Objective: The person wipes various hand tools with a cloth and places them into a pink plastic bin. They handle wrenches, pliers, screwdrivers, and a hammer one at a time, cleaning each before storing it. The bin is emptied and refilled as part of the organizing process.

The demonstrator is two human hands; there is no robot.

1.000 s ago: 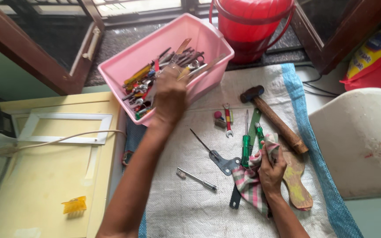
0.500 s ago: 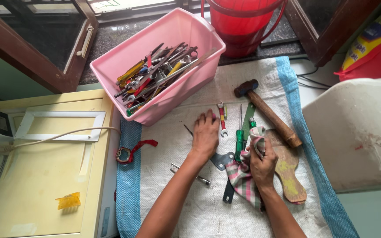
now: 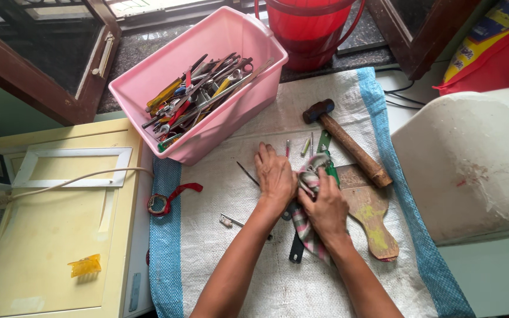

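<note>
You've got open woven mat (image 3: 254,282) near-left of both hands. Far-left the pink tool bin (image 3: 207,88) blocks; right, the hammer (image 3: 349,144) and wooden paddle (image 3: 372,221) crowd passage; red bucket (image 3: 307,29) stands far.

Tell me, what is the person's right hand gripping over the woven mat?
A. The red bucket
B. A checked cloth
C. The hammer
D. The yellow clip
B. The right hand is closed around a pink-and-green checked cloth, while the hammer lies untouched on the mat beside it.
</note>
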